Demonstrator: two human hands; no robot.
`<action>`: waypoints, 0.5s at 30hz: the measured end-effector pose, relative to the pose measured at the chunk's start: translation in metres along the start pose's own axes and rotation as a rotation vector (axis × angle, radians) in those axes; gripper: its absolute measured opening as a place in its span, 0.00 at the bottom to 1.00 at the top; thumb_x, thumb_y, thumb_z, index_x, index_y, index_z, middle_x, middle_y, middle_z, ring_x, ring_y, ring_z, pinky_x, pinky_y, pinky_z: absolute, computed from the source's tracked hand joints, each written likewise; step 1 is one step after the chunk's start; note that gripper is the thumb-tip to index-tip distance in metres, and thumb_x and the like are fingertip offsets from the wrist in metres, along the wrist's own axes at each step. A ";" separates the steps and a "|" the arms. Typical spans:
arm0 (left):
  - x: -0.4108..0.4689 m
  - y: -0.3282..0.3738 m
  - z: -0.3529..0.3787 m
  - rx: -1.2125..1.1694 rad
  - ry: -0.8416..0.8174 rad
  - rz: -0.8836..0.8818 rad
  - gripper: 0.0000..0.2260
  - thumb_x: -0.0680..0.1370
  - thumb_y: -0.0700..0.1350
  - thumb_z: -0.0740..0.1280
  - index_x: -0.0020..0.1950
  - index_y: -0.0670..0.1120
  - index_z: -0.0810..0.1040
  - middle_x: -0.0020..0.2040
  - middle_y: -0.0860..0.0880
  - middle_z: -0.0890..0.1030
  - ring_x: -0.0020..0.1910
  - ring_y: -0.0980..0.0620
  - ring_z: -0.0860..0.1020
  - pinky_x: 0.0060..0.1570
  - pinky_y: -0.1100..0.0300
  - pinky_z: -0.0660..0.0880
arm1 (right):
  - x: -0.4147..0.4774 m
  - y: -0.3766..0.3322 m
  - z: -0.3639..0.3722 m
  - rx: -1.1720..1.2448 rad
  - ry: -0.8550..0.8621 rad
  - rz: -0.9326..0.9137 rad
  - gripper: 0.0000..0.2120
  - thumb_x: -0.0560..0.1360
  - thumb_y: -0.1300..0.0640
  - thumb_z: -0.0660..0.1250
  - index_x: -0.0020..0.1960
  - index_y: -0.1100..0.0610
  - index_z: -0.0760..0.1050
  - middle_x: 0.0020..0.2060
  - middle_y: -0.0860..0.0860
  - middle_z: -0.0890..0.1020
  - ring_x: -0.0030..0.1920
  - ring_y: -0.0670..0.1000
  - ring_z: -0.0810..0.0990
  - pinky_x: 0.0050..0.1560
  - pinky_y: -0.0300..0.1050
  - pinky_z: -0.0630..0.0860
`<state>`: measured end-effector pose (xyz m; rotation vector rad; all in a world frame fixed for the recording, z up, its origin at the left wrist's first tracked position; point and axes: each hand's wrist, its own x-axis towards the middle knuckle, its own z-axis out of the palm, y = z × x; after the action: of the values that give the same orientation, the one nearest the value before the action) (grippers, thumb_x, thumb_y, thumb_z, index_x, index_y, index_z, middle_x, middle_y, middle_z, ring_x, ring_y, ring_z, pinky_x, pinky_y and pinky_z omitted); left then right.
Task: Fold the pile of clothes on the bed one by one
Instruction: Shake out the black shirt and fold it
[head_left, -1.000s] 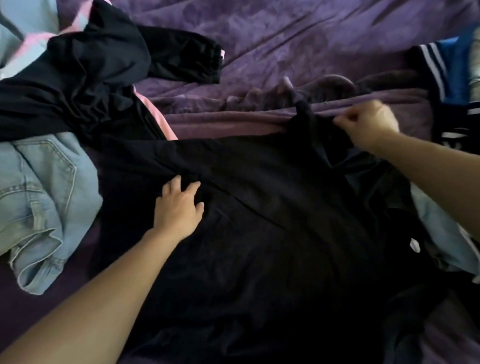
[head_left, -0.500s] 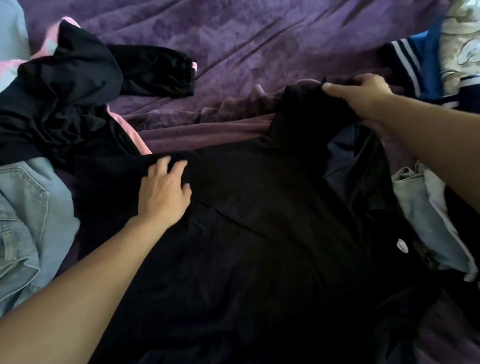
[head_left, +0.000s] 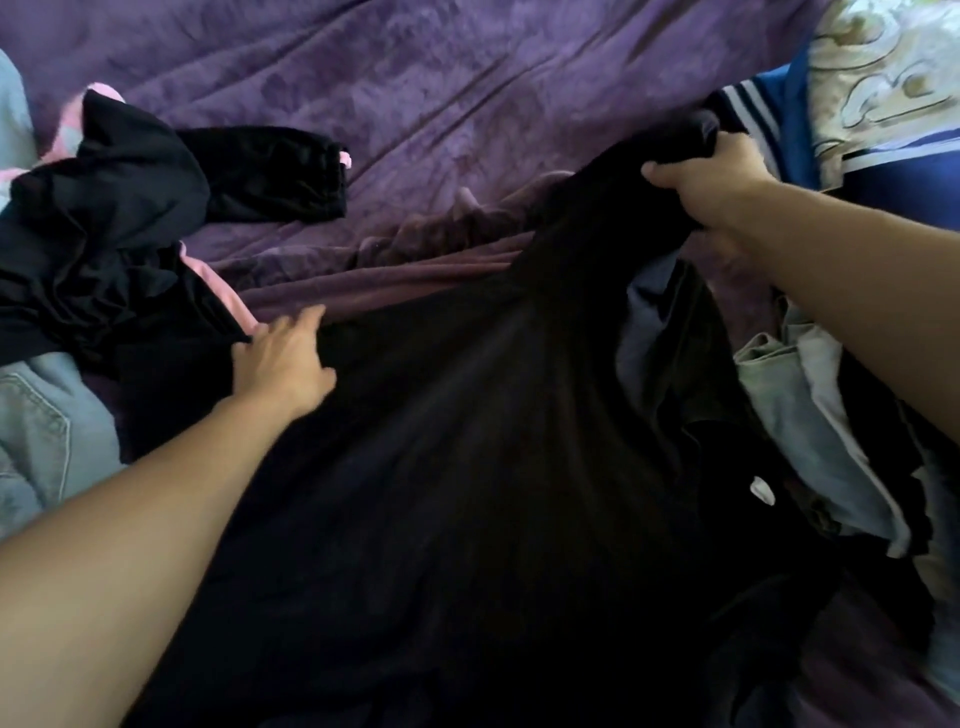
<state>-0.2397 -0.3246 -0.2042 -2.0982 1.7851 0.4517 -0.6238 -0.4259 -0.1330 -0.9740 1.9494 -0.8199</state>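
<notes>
Currently: right hand fingers gripping and lifting black garment; left hand fingers spread, pressing it, creased, onto bed.

A garment lies spread across the near middle of the bed, jeans to its left, a heap of clothes behind them, more laundry piled at its right.

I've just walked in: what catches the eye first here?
A big black garment fills the middle of the purple bed cover. The right hand grips a bunched part of it at upper right, while the left hand rests open-fingered on its left side. Pale jeans lie at the far left.
</notes>
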 end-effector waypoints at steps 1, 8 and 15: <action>0.002 -0.006 -0.003 0.034 -0.012 -0.008 0.27 0.73 0.48 0.71 0.70 0.52 0.67 0.62 0.41 0.76 0.64 0.38 0.70 0.58 0.46 0.68 | -0.002 0.000 0.000 0.060 0.011 -0.001 0.16 0.72 0.56 0.74 0.58 0.57 0.77 0.41 0.47 0.82 0.32 0.43 0.81 0.25 0.33 0.73; -0.043 -0.039 -0.009 -0.011 0.214 -0.112 0.25 0.70 0.47 0.74 0.65 0.46 0.73 0.60 0.36 0.72 0.59 0.34 0.68 0.57 0.42 0.68 | -0.024 0.010 -0.018 -0.268 0.037 -0.172 0.32 0.69 0.46 0.73 0.68 0.52 0.66 0.57 0.49 0.77 0.57 0.50 0.79 0.56 0.46 0.77; -0.186 -0.029 0.058 -0.239 0.062 0.054 0.05 0.73 0.43 0.71 0.48 0.45 0.80 0.46 0.44 0.76 0.48 0.40 0.76 0.42 0.50 0.72 | -0.169 0.114 -0.036 -0.596 -0.031 -0.495 0.10 0.72 0.56 0.68 0.52 0.56 0.77 0.48 0.56 0.79 0.51 0.58 0.77 0.49 0.50 0.73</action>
<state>-0.2409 -0.1310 -0.1695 -2.2473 1.9093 0.6503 -0.6264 -0.2198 -0.1464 -1.8598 1.9895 -0.4653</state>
